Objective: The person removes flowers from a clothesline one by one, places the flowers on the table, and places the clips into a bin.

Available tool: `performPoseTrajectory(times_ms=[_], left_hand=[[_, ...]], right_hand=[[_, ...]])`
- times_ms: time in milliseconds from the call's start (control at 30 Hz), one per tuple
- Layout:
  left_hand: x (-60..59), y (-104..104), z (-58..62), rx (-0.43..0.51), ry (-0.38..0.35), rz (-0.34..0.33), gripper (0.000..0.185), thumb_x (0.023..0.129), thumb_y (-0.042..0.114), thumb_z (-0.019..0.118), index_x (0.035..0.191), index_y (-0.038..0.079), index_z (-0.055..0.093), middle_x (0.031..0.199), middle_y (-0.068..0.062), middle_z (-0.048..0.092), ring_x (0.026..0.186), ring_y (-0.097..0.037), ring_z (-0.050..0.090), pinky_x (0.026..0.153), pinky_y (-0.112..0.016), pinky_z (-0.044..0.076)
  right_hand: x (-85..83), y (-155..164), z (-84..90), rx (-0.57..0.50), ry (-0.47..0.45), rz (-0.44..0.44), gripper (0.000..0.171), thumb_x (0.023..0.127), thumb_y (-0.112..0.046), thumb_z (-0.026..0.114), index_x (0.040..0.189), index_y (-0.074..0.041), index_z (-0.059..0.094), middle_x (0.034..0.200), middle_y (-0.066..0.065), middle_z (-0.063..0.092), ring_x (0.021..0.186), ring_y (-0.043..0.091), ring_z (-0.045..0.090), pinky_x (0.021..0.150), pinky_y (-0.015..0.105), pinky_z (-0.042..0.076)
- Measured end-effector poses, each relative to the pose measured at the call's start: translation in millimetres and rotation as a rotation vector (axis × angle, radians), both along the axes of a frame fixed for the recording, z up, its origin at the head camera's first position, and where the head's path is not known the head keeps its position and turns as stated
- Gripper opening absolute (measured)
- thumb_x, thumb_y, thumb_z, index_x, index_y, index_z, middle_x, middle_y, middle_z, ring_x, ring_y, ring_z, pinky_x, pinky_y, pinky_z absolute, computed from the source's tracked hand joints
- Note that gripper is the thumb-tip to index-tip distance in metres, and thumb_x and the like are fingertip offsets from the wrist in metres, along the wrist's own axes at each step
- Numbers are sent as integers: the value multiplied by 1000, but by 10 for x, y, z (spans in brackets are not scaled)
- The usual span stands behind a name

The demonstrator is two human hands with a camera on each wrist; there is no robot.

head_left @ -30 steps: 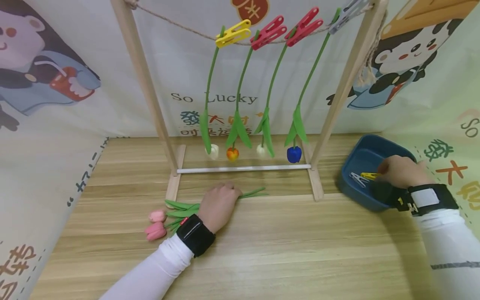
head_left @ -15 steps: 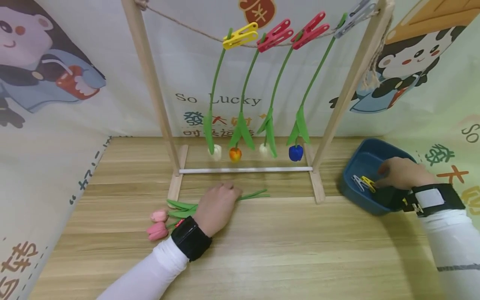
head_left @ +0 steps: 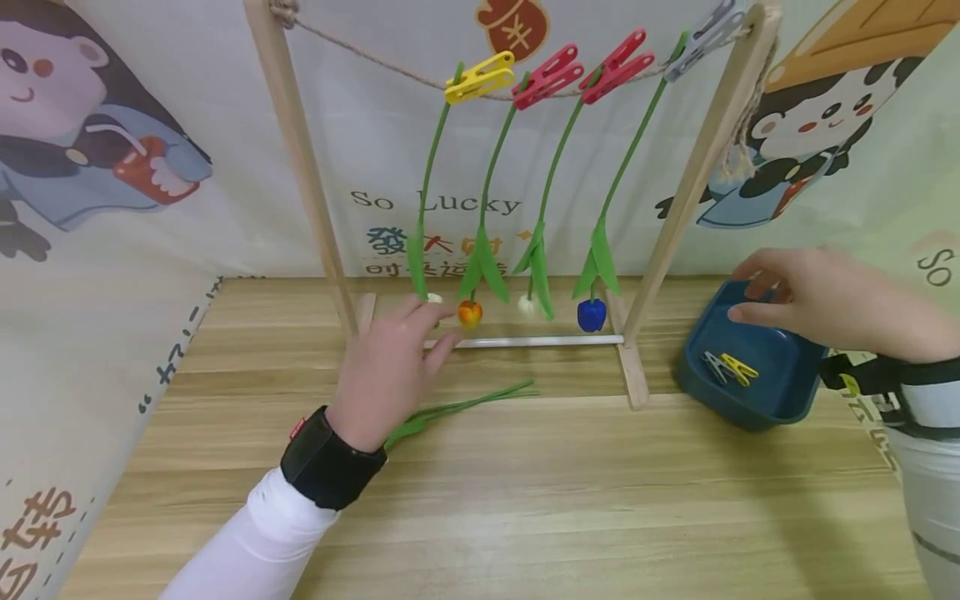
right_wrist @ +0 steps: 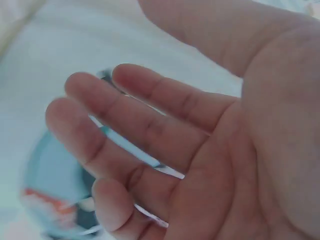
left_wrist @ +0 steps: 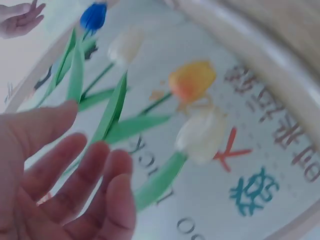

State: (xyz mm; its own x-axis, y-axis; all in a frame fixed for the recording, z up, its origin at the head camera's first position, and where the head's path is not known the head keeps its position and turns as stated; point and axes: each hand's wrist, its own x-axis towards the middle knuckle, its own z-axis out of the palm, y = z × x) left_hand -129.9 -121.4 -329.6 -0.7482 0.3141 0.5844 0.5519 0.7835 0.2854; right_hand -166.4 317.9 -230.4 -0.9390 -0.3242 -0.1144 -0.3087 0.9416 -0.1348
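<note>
My left hand is lifted off the table, fingers spread and empty, its tips near the leftmost hanging white tulip. The left wrist view shows its open fingers before an orange tulip and a white one. Green tulip stems lie on the table under it; their blooms are hidden by my arm. My right hand hovers open over the blue bin, holding nothing. Its bare fingers fill the right wrist view. A grey clothespin and a yellow one lie in the bin.
A wooden rack stands at the table's back with a rope across its top. Several tulips hang head down from it, held by yellow, red and grey clothespins. Printed cloth walls close in the left, back and right.
My left hand let go of the stems on the table and rose toward the hanging tulips. My right hand came up out of the bin, leaving both clothespins inside.
</note>
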Motion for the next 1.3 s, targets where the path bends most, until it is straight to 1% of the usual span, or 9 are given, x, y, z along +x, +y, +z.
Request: performPoseTrajectory(times_ms=[133, 267, 400, 533, 700, 867, 1000, 1100, 1300], left_hand=[[-86, -42, 187, 132, 98, -7, 30, 92, 8, 84, 119, -2, 75, 102, -15, 71, 88, -30, 66, 76, -42, 55], [-175, -72, 337, 230, 194, -22, 33, 95, 5, 81, 124, -6, 71, 106, -20, 69, 89, -34, 64, 77, -42, 56], [-265, -86, 465, 286, 264, -34, 39, 97, 5, 78, 131, -8, 64, 111, -24, 67, 97, -38, 63, 84, -44, 55], [-349, -68, 584, 346, 269, -29, 47, 98, 7, 77, 139, -8, 59, 119, -24, 63, 107, -37, 61, 91, -44, 54], [-469, -1, 710, 426, 240, -13, 51, 98, 9, 78, 142, -6, 58, 123, -23, 63, 112, -33, 60, 93, -42, 55], [-599, 73, 823, 500, 213, -24, 51, 98, 7, 77, 144, -5, 59, 124, -22, 64, 113, -31, 61, 97, -41, 55], [-697, 125, 905, 525, 209, -32, 47, 99, 5, 76, 143, -5, 61, 123, -23, 65, 110, -32, 64, 96, -41, 57], [-751, 154, 962, 540, 177, -22, 43, 100, 5, 74, 141, -4, 63, 122, -21, 66, 107, -32, 66, 95, -37, 57], [-792, 199, 1042, 567, 91, 7, 35, 103, 6, 70, 137, 0, 68, 118, -16, 68, 103, -26, 68, 92, -28, 58]], right_hand=[[120, -321, 312, -23, 170, 127, 49, 93, -22, 86, 129, 3, 66, 101, 14, 76, 89, 32, 73, 69, 44, 62], [210, -620, 591, -70, 397, 290, 44, 85, -18, 91, 121, -1, 72, 90, 5, 75, 77, 21, 69, 56, 30, 51], [237, -899, 853, -110, 577, 417, 40, 84, -17, 92, 117, -3, 75, 86, 5, 75, 74, 19, 66, 58, 23, 43], [176, -1157, 1065, -148, 681, 481, 35, 90, -17, 87, 118, -2, 74, 89, 8, 74, 76, 18, 61, 63, 23, 37], [27, -1477, 1248, -158, 713, 474, 38, 99, -22, 78, 127, 2, 70, 112, 16, 72, 95, 29, 61, 77, 36, 44], [-132, -1778, 1348, -144, 705, 443, 44, 104, -25, 71, 137, 3, 64, 130, 21, 64, 110, 37, 57, 88, 48, 49], [-266, -1983, 1391, -93, 709, 456, 46, 105, -24, 70, 140, 5, 62, 139, 25, 60, 123, 41, 49, 106, 51, 44], [-351, -2123, 1397, -44, 686, 445, 46, 105, -23, 70, 139, 7, 62, 141, 26, 60, 128, 42, 47, 115, 53, 39], [-426, -2281, 1376, 18, 646, 409, 42, 105, -20, 70, 135, 9, 65, 133, 29, 64, 117, 43, 50, 105, 53, 44]])
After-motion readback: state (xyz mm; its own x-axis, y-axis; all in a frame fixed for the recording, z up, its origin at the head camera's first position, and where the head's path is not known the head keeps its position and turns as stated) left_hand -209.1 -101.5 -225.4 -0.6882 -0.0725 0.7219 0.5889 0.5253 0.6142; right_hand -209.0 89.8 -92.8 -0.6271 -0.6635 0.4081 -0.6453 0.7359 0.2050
